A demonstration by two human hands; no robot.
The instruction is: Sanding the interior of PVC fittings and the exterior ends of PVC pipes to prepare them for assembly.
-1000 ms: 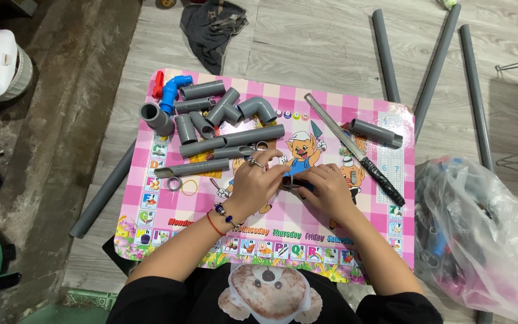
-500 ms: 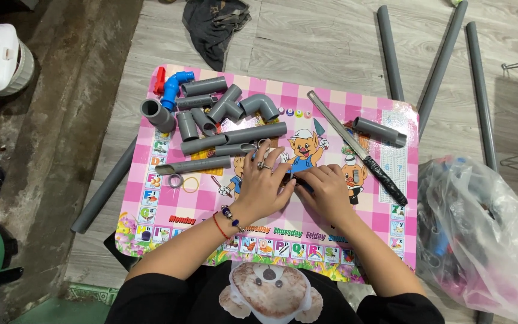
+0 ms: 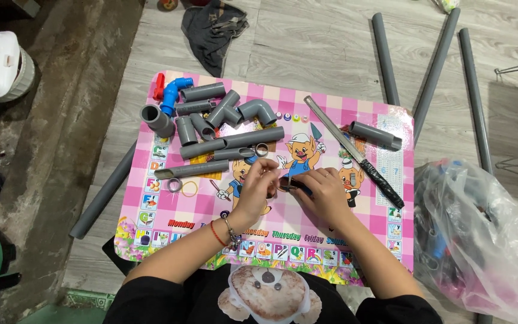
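Single head camera, looking steeply down, close over pink table (image 3: 385, 120) and floor.

My table (image 3: 385, 240) is pink-checked with cartoon pigs. Upper left lie grey pipe pieces (image 3: 223, 129), one blue elbow (image 3: 172, 93).

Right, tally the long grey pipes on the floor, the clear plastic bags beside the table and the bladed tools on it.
Long grey pipes: 4
Clear plastic bag: 1
Bladed tool with black handle: 1
Total: 6
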